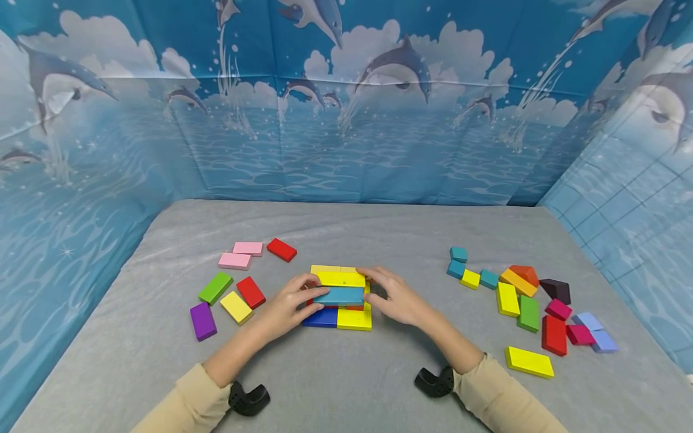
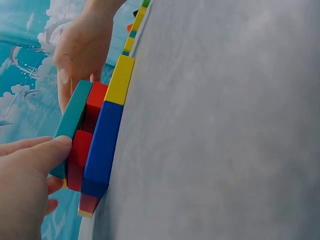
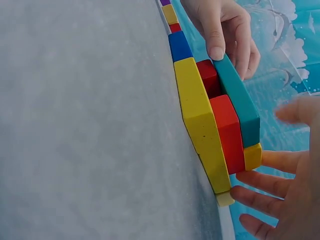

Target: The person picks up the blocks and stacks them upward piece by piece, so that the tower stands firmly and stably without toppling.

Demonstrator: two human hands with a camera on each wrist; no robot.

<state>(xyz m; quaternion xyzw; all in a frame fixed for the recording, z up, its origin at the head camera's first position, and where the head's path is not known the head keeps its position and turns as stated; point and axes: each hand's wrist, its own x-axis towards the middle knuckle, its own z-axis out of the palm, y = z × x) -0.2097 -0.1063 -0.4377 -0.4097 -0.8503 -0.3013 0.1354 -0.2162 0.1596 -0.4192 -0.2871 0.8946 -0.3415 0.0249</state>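
Note:
A low stack of wooden blocks stands mid-table in the head view. On its front top lies a long teal block (image 1: 340, 296), and my left hand (image 1: 295, 299) pinches its left end between thumb and fingers. My right hand (image 1: 395, 296) stays relaxed at the stack's right side, fingertips by the yellow block (image 1: 341, 279) behind the teal one. In the right wrist view its thumb stands off from the teal block. Red blocks (image 3: 227, 130) sit upright under the teal block with a gap between them. A blue block (image 1: 320, 318) and a yellow block (image 1: 354, 320) form the front base.
Left of the stack lie loose pink blocks (image 1: 234, 261), red blocks (image 1: 251, 293), a green block (image 1: 215, 287) and a purple block (image 1: 203, 322). Several mixed blocks are spread at the right, including a long yellow block (image 1: 529, 362). A dolphin-print curtain (image 1: 346, 150) hangs behind the grey table (image 1: 346, 385).

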